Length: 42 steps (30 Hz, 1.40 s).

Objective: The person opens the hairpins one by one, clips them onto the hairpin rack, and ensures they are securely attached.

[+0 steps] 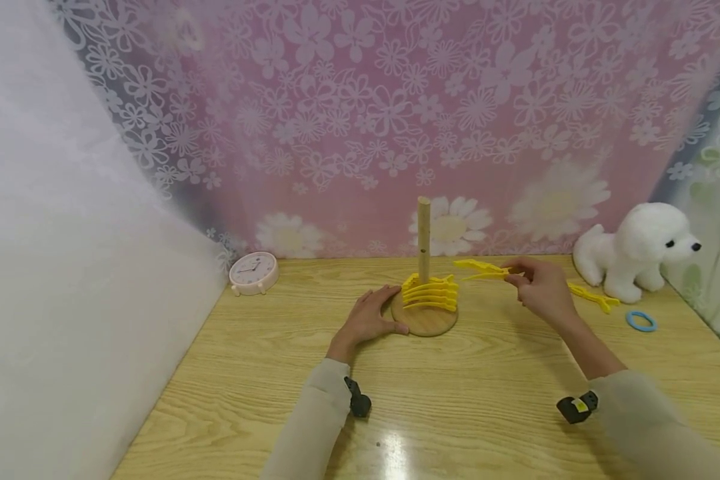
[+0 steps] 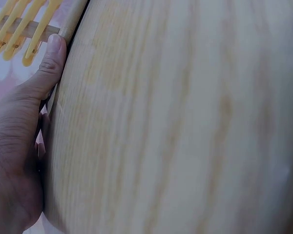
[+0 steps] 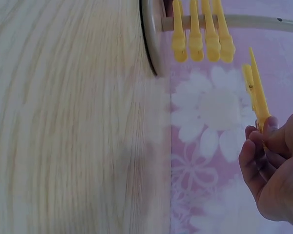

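Note:
A wooden stand has a round base [image 1: 427,325] and an upright post [image 1: 424,233]. Several yellow alligator hair clips [image 1: 430,293] are stacked low on the post, also visible in the right wrist view as a row of yellow clips [image 3: 196,34]. My left hand [image 1: 370,315] holds the base at its left rim, fingers on the far side and thumb on the near side; the left wrist view shows the thumb [image 2: 52,56] against the rim. To the right of the post, my right hand [image 1: 537,287] pinches another yellow hair clip [image 3: 258,92] at its end, its jaws parted and pointing left toward the post.
Behind my right hand lies a loose yellow clip [image 1: 594,296] on the table [image 1: 456,393]. A blue ring [image 1: 641,321] and a white plush dog [image 1: 648,247] are at the right. At the back left is a pink clock [image 1: 254,273]. A flowered curtain [image 1: 360,133] hangs behind.

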Tool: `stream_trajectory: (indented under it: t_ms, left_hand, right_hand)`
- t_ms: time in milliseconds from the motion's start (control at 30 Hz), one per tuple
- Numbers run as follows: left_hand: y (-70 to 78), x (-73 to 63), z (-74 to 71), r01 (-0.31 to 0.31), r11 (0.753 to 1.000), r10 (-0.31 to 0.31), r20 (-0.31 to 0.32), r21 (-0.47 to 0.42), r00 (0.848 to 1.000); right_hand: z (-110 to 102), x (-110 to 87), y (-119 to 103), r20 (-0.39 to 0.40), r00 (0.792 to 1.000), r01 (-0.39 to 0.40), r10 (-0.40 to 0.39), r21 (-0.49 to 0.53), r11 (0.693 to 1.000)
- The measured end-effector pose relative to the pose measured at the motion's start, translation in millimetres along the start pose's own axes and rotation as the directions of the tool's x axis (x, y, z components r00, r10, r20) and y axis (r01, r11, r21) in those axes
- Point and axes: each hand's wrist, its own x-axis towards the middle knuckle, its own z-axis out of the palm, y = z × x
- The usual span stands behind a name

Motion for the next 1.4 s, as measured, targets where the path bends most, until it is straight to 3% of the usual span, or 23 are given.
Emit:
stream_trajectory:
  t_ms: [333, 867, 1133, 1400]
  left_hand:
    - [-0.3, 0.2, 0.0, -0.002, 1.000, 0.002, 0.005, 0.016, 1.000]
    - [-3.6, 0.6, 1.4, -0.004, 1.000, 0.004, 0.005, 0.013, 1.000]
    - [-1.7, -0.9, 0.6, -0.017, 1.000, 0.017, 0.003, 0.012, 1.000]
    - [-0.5, -1.1, 0.6, -0.027, 1.000, 0.027, -0.005, 0.012, 1.000]
  right_hand:
    - [25, 14.8, -19, -0.047, 0.999, -0.017, 0.020, 0.056, 0.998]
    - [54, 23.9, -35, -0.007, 1.000, 0.015, -0.014, 0.123, 0.992]
    - [63, 30.7, -40, -0.012, 1.000, 0.009, -0.008, 0.061, 0.998]
    - [69, 32.2, -45, 0.009, 0.998, 0.058, -0.058, 0.032, 0.998]
